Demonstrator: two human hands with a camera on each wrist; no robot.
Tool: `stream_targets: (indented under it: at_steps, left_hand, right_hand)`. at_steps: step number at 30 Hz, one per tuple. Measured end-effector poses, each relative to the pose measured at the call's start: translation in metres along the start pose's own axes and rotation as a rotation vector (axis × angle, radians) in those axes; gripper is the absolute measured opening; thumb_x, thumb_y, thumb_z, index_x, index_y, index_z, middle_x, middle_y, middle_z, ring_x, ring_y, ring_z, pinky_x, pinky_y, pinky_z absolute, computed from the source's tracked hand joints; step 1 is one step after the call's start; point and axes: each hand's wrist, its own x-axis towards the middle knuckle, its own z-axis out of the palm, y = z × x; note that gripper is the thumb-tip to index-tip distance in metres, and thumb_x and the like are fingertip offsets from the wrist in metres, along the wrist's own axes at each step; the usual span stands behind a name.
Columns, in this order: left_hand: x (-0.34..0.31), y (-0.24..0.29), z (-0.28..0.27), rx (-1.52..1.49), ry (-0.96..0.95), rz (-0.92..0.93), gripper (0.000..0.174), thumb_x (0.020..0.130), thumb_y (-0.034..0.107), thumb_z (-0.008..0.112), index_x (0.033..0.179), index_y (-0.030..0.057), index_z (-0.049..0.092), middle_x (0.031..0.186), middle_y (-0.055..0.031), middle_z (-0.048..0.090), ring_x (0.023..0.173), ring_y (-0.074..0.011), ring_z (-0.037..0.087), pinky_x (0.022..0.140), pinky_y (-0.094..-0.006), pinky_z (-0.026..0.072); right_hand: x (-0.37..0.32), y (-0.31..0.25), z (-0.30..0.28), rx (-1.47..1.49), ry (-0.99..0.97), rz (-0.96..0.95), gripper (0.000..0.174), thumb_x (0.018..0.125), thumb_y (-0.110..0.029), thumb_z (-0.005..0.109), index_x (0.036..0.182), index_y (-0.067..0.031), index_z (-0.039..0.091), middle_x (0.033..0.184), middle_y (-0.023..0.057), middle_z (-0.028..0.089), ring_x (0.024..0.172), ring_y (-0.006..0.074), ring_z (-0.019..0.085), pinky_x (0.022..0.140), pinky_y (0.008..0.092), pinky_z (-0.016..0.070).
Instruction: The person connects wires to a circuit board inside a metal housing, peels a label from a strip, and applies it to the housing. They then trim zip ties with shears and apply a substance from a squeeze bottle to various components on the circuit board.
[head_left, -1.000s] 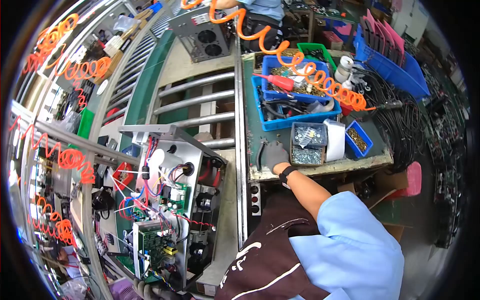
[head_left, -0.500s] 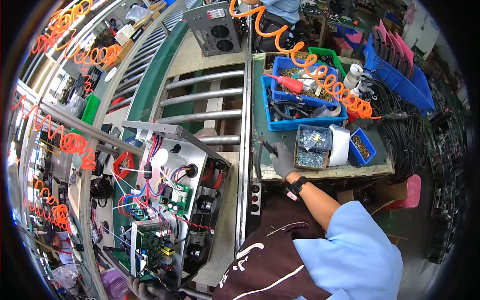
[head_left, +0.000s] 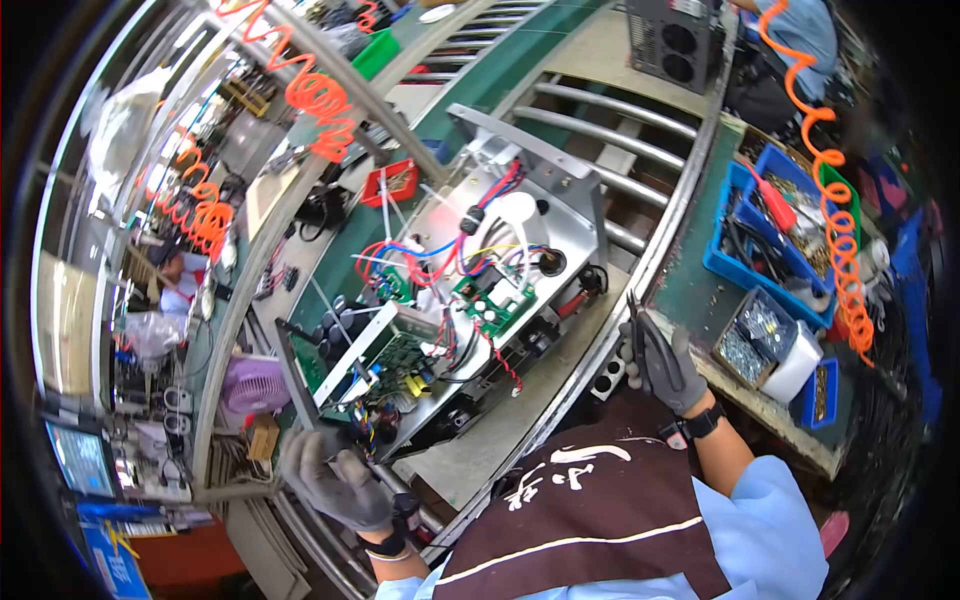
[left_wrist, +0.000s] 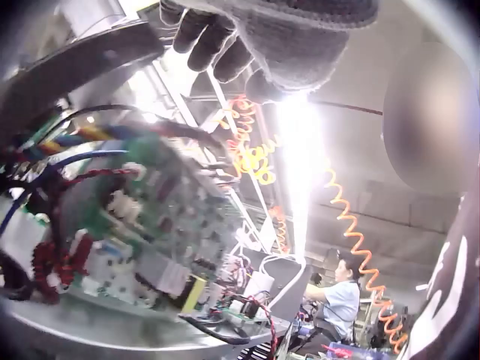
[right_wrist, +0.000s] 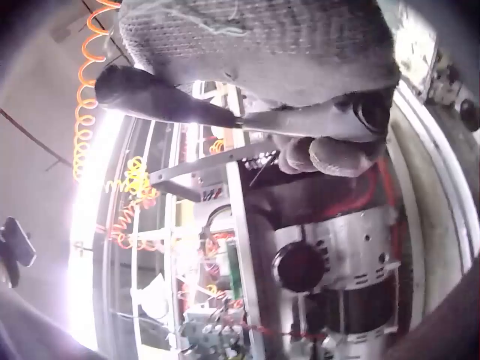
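Observation:
In the head view, the grey-gloved right hand grips a dark-handled hand tool between the bench edge and the open metal unit. Its fingers curl round the tool in the right wrist view. Beside the unit's lower left corner, the gloved left hand is raised with loosely bent fingers and holds nothing. Dark gloved fingers hang above the circuit board in the left wrist view. Coloured wires, a white round part and green boards fill the unit.
The right bench carries blue bins, a clear box of small metal parts and a small blue tray. Rollers lie beyond the unit. An orange coiled hose hangs at right; a purple fan stands left.
The head view has turned and shifted. My right hand has left the bench top with the tool and come nearer the unit. The left hand has risen into fuller view beside the unit.

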Motion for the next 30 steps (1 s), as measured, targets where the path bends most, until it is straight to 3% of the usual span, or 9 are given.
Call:
stream_targets:
  at_steps: [3,6,11,13,17,19,20,23,30]
  left_hand:
    - [0.005,0.033,0.008,-0.204,-0.295,0.043,0.018,0.077,0.010,0.055,0.091,-0.0001,0.060,0.087,-0.0128,0.057,0.085,-0.0271,0.054,0.078,-0.0367,0.0417]
    - [0.020,0.061,0.042,-0.269,-0.637,0.210,0.025,0.069,0.005,0.064,0.094,0.0046,0.061,0.083,-0.0109,0.059,0.075,-0.0280,0.057,0.065,-0.0355,0.0453]
    - [0.057,0.068,0.042,-0.216,-0.561,0.140,0.022,0.073,0.007,0.063,0.095,0.0079,0.062,0.082,-0.0102,0.059,0.075,-0.0276,0.058,0.062,-0.0359,0.0464]
    - [0.092,0.063,0.013,-0.165,-0.612,0.154,0.022,0.073,0.008,0.061,0.095,0.0064,0.062,0.077,-0.0108,0.056,0.072,-0.0289,0.056,0.061,-0.0372,0.0446]
    - [0.167,0.034,-0.059,-0.017,-0.867,0.283,0.026,0.074,0.012,0.059,0.100,0.0067,0.059,0.080,-0.0123,0.057,0.075,-0.0315,0.058,0.064,-0.0387,0.0463]
    - [0.193,0.025,-0.075,-0.127,-0.825,0.176,0.025,0.073,0.009,0.059,0.097,0.0032,0.061,0.080,-0.0103,0.060,0.068,-0.0212,0.059,0.063,-0.0321,0.0462]
    - [0.206,0.024,-0.075,-0.173,-0.819,0.093,0.022,0.075,0.008,0.057,0.096,0.0019,0.062,0.080,-0.0098,0.061,0.067,-0.0173,0.058,0.063,-0.0292,0.0457]
    - [0.224,0.014,-0.039,-0.093,-0.723,0.320,0.019,0.079,0.010,0.056,0.094,-0.0015,0.062,0.082,-0.0118,0.061,0.078,-0.0225,0.059,0.071,-0.0320,0.0452]
    - [0.189,0.027,0.106,0.438,-1.258,0.372,0.039,0.080,0.046,0.058,0.098,0.0130,0.067,0.096,-0.0140,0.062,0.100,-0.0320,0.053,0.083,-0.0434,0.0427]
  right_hand:
    - [0.002,-0.022,0.035,-0.134,-0.071,0.095,0.093,0.064,-0.043,0.073,0.135,-0.0009,0.030,0.096,0.0057,0.050,0.079,0.0128,0.053,0.069,0.0260,0.0453]
    - [0.017,-0.041,0.064,-0.594,-0.143,0.118,0.081,0.063,-0.019,0.068,0.134,-0.0017,0.033,0.099,0.0044,0.049,0.082,0.0116,0.050,0.073,0.0230,0.0426]
    - [0.021,-0.076,0.125,-0.576,-0.018,-0.058,0.079,0.060,-0.033,0.062,0.128,0.0035,0.040,0.097,0.0068,0.052,0.081,0.0127,0.052,0.070,0.0223,0.0420]
    - [0.017,-0.105,0.143,-0.515,-0.102,-0.095,0.077,0.061,-0.018,0.055,0.133,0.0014,0.035,0.100,0.0076,0.051,0.085,0.0140,0.050,0.073,0.0230,0.0428]
    - [0.020,-0.175,0.172,-1.301,-0.258,-0.267,0.077,0.061,-0.017,0.057,0.133,0.0015,0.035,0.106,0.0117,0.053,0.098,0.0241,0.053,0.089,0.0332,0.0397]
    - [0.023,-0.197,0.201,-1.798,-0.255,-0.476,0.076,0.059,-0.015,0.058,0.131,-0.0023,0.040,0.106,0.0149,0.054,0.101,0.0295,0.053,0.091,0.0349,0.0393]
    - [0.033,-0.199,0.211,-1.963,-0.270,-0.665,0.073,0.055,-0.013,0.058,0.127,-0.0053,0.044,0.105,0.0163,0.055,0.100,0.0339,0.052,0.089,0.0375,0.0402]
    - [0.055,-0.183,0.250,-2.237,-0.384,-0.710,0.063,0.058,-0.016,0.061,0.119,-0.0035,0.049,0.097,0.0146,0.056,0.092,0.0319,0.054,0.080,0.0407,0.0424]
    - [0.093,-0.075,0.241,-2.561,-0.490,-0.600,0.067,0.056,-0.025,0.064,0.116,0.0013,0.051,0.098,0.0135,0.054,0.089,0.0294,0.052,0.080,0.0397,0.0405]
